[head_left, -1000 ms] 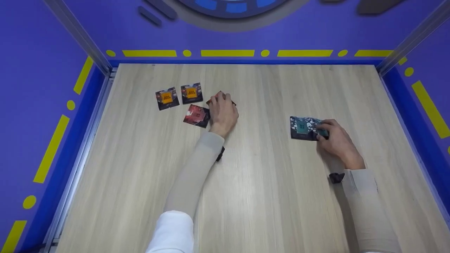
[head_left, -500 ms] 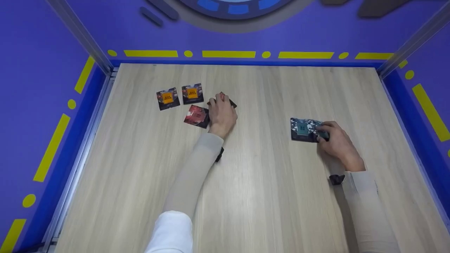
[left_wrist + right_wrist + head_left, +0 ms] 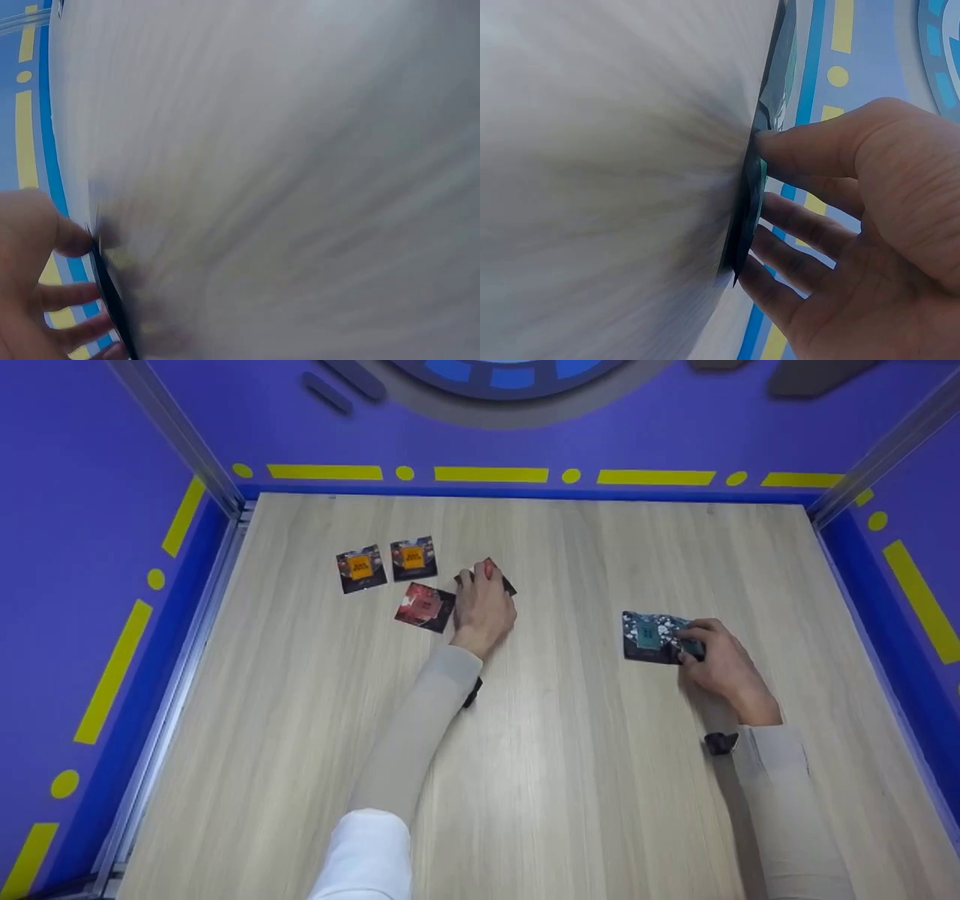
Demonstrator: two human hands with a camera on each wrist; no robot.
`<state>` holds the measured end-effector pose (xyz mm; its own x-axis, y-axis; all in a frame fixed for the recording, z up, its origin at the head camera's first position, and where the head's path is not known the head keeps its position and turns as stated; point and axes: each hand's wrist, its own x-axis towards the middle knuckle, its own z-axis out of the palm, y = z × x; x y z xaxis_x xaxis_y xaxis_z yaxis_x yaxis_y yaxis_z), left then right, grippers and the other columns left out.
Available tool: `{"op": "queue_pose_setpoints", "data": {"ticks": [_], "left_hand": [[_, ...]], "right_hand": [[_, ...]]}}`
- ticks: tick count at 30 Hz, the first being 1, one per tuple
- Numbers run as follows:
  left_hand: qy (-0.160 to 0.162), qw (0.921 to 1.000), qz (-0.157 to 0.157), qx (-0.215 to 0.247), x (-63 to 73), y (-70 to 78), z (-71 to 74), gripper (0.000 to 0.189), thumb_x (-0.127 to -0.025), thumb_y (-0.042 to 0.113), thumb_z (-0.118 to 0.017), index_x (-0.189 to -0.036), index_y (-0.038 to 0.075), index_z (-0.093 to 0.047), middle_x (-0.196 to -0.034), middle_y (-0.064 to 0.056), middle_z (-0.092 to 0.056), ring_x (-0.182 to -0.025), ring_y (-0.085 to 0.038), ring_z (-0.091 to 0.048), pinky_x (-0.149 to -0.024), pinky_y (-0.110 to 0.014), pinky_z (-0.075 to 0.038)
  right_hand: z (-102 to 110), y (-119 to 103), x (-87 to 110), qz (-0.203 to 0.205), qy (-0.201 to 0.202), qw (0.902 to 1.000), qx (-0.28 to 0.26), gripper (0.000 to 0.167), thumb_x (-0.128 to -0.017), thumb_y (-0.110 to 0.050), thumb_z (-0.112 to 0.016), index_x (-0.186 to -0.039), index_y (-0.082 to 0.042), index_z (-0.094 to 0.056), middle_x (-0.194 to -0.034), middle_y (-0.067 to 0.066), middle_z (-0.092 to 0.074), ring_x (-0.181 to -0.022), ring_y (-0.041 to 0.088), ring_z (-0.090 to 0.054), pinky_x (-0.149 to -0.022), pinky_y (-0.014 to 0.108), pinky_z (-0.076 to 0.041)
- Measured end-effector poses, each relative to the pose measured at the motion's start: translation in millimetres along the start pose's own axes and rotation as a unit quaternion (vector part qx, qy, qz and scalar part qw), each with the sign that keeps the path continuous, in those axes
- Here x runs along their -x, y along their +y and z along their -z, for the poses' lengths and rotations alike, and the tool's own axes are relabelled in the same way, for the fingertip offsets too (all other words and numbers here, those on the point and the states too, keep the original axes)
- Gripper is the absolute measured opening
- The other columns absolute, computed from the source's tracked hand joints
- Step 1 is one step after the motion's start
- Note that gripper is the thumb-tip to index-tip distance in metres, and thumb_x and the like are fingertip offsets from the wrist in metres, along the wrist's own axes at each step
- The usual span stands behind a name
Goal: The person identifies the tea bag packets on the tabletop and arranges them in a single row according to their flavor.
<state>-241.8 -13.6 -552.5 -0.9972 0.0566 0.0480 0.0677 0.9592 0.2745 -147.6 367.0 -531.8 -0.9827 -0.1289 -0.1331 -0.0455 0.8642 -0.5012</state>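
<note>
My left hand (image 3: pixel 486 611) holds a red-and-black square packet (image 3: pixel 510 586) at table level; the palm covers most of it. In the left wrist view its thumb and fingertips meet the dark thin packet (image 3: pixel 111 292). Right beside that hand lies another red packet (image 3: pixel 424 606), face up. On the right, my right hand (image 3: pixel 724 664) pinches a teal-and-black packet (image 3: pixel 691 649) between thumb and fingers. This overlaps a flat teal packet (image 3: pixel 646 634) with white specks. The right wrist view shows the gripped packet (image 3: pixel 748 214) close against the table, edge-on.
Two orange-and-black packets, a left one (image 3: pixel 361 568) and a right one (image 3: pixel 413 559), lie behind the red ones. The wooden table (image 3: pixel 525 780) is enclosed by blue-purple panels (image 3: pixel 480 442) with yellow marks at the back and sides.
The left hand has shifted slightly right with the red packet, widening the gap from the other red packet. The right hand and teal packets have barely moved.
</note>
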Motion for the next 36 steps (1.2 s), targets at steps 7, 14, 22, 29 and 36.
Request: {"op": "queue_pose_setpoints", "data": {"ticks": [7,14,22,29,36], "left_hand": [[-0.022,0.9985,-0.048,0.016,6.2,4.8,-2.0,0.043,-0.106,0.027,-0.059,-0.145,0.009,-0.062,-0.152,-0.016,-0.053,-0.137,-0.040,-0.049,-0.113,-0.047,-0.046],[-0.037,0.9935,-0.099,0.042,12.6,8.8,-3.4,0.042,-0.106,0.024,-0.057,-0.145,0.009,-0.061,-0.155,-0.014,-0.052,-0.140,-0.039,-0.048,-0.116,-0.046,-0.045],[-0.036,0.9874,-0.143,0.057,15.8,16.1,-4.4,0.040,-0.105,0.020,-0.058,-0.143,0.009,-0.063,-0.150,-0.014,-0.056,-0.138,-0.038,-0.049,-0.120,-0.045,-0.040],[-0.049,0.9845,-0.162,0.044,20.0,25.3,-5.5,0.043,-0.105,0.023,-0.058,-0.147,0.012,-0.061,-0.152,-0.009,-0.055,-0.139,-0.035,-0.050,-0.120,-0.043,-0.041],[-0.054,0.9794,-0.191,0.035,27.0,37.9,-9.6,0.045,-0.105,0.023,-0.058,-0.150,0.013,-0.059,-0.157,-0.007,-0.053,-0.138,-0.034,-0.051,-0.119,-0.041,-0.041]], "right_hand": [[-2,2,1.6,-0.008,-0.004,1.0000,0.004,0.044,-0.103,-0.008,-0.062,-0.144,0.008,-0.059,-0.159,0.030,-0.039,-0.145,0.058,-0.040,-0.116,0.074,-0.036],[-2,2,1.4,-0.007,-0.004,1.0000,0.005,0.045,-0.102,-0.007,-0.061,-0.144,0.008,-0.059,-0.159,0.030,-0.038,-0.145,0.058,-0.040,-0.115,0.074,-0.036],[0,0,0.5,-0.006,-0.005,0.9999,0.006,0.044,-0.103,-0.008,-0.061,-0.144,0.007,-0.059,-0.160,0.028,-0.038,-0.147,0.057,-0.040,-0.116,0.073,-0.037],[0,-1,1.1,-0.004,-0.002,1.0000,-0.002,0.044,-0.103,-0.008,-0.061,-0.144,0.008,-0.059,-0.160,0.029,-0.039,-0.146,0.057,-0.039,-0.116,0.074,-0.036],[0,-1,1.3,-0.003,-0.002,1.0000,-0.003,0.044,-0.103,-0.007,-0.061,-0.144,0.008,-0.059,-0.159,0.029,-0.039,-0.147,0.057,-0.039,-0.116,0.074,-0.035]]}}
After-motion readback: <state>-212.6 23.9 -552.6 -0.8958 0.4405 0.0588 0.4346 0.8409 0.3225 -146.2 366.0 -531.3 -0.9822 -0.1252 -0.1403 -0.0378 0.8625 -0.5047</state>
